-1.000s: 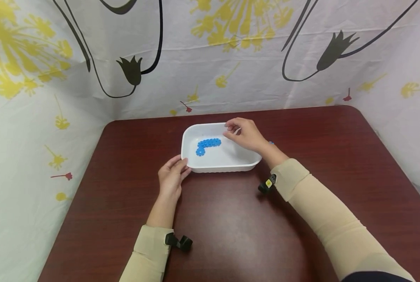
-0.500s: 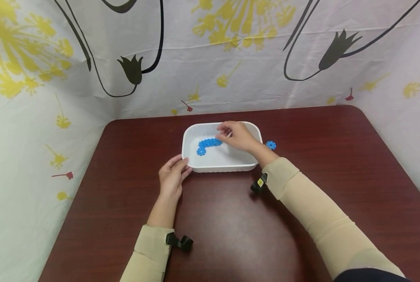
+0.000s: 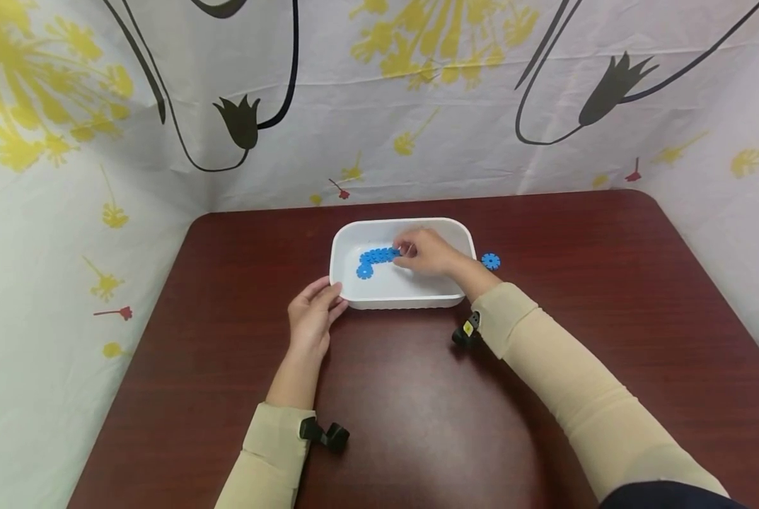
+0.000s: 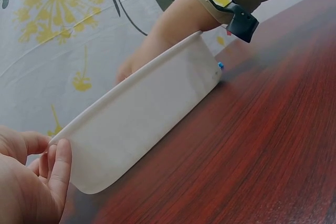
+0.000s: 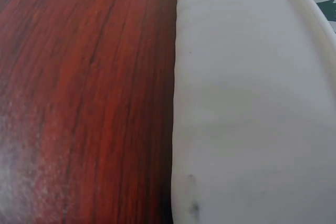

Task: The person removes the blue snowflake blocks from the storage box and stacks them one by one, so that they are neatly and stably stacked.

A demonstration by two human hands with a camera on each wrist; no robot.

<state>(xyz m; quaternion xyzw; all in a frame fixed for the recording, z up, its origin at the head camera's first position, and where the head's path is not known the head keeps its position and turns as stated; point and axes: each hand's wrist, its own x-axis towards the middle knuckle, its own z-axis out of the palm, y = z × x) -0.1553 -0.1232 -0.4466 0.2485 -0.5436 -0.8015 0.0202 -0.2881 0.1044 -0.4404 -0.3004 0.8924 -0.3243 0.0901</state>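
Note:
In the head view, a white plastic tray [image 3: 404,302] stands on the table. Several blue notched interlocking discs [image 3: 378,255] form a bent chain inside it, toward the left. My left hand [image 3: 311,317] grips the tray's near left corner, thumb at the rim; the left wrist view shows this hand [image 4: 42,174] on the wall from outside. My right hand [image 3: 431,253] reaches into the tray, fingers curled at the chain's right end, which it appears to pinch; the fingertips partly hide that end. Only the tray's outer wall [image 5: 247,103] and tabletop show in the right wrist view.
One loose blue notched disc [image 3: 491,261] lies on the dark red wooden table [image 3: 404,396], just right of the tray. Behind the table hangs a white cloth [image 3: 366,127] printed with flowers.
My right hand has moved left and down inside the tray to the right end of the disc chain. The loose disc beside the tray has come into fuller view. My left hand keeps its grip.

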